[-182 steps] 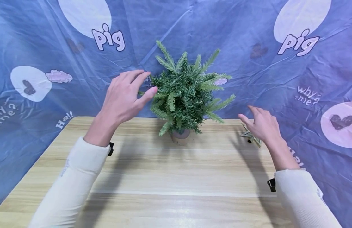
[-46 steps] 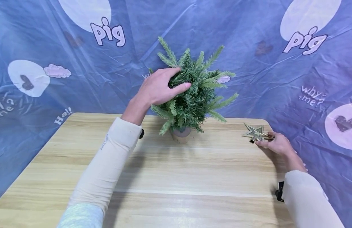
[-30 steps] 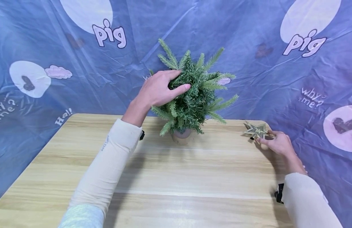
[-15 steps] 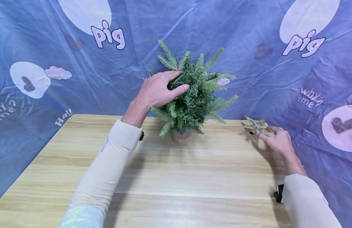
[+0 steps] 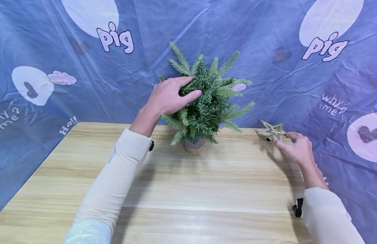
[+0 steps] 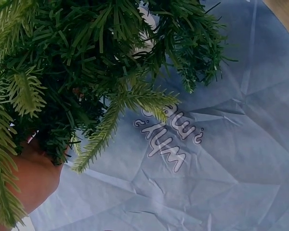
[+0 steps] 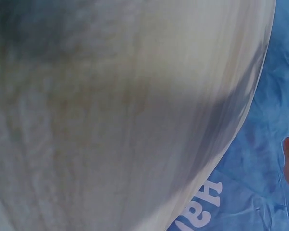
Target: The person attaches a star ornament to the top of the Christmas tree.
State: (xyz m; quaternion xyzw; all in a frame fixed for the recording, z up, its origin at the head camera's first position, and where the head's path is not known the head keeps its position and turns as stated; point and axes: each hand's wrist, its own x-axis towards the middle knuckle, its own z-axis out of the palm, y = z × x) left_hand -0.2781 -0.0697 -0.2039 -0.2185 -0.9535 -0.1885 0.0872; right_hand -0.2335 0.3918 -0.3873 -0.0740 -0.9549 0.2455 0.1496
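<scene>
A small artificial Christmas tree (image 5: pixel 211 108) stands in a round pot (image 5: pixel 194 149) at the back middle of the table. My left hand (image 5: pixel 167 96) holds its upper left side, with thumb and index finger spread around the top branches; the other fingertips are hidden in the foliage. In the left wrist view, green branches (image 6: pixel 101 53) cover much of that hand (image 6: pixel 36 183). At the table's back right, my right hand (image 5: pixel 298 149) pinches a gold star tree topper (image 5: pixel 274 130) by its right point, raised over its shadow. A short, dark-ended tube sits at the star's lower edge.
The light wooden table (image 5: pixel 194 189) has a rounded back right corner near the right hand. A blue printed cloth (image 5: pixel 252 40) hangs close behind the tree and along both sides. Black wrist cameras show under both sleeves.
Over the last second and a half the right hand has lifted the star off the table and tilted it up. Earlier, the left hand moved from beside the tree onto its branches.
</scene>
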